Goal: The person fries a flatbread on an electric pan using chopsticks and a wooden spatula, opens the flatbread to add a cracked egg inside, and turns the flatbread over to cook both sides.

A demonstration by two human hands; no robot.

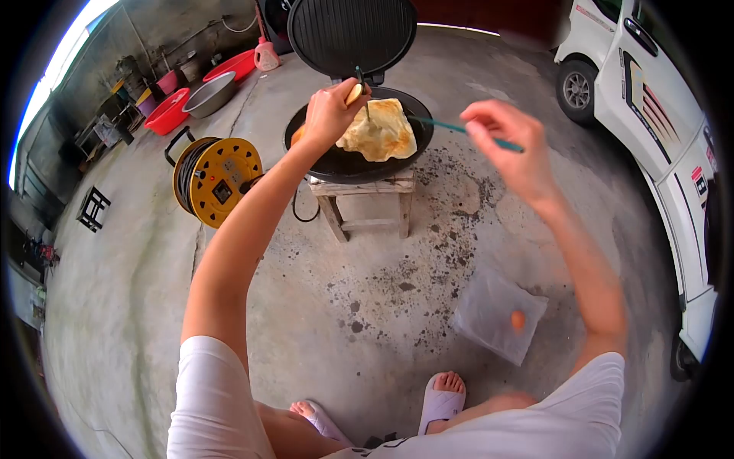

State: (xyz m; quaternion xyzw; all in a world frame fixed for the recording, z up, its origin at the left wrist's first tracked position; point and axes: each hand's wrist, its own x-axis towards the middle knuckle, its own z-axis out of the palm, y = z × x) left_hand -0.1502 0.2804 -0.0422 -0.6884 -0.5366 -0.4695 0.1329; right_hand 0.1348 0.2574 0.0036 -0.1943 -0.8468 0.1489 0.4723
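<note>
An electric griddle (pixel 345 165) with its ribbed lid (pixel 352 38) raised holds a browned, folded flatbread (pixel 391 131). Over the griddle's left side, my left hand (pixel 330 116) is closed around a wooden-handled utensil (pixel 354 94); its working end is partly hidden by the hand and cannot be made out. My right hand (pixel 508 141), slightly blurred, is closed on a thin green stick (pixel 443 125). The stick's far end points left and reaches the flatbread's right edge. Part of the food at the left is behind my left hand.
The griddle rests on a wooden stool (pixel 405 203). A yellow cable reel (pixel 225 180) stands left of it, with basins (pixel 210 96) behind. On the stained floor lies a plastic bag (pixel 489 306) with an egg (pixel 518 319). A white vehicle (pixel 650 115) stands at right.
</note>
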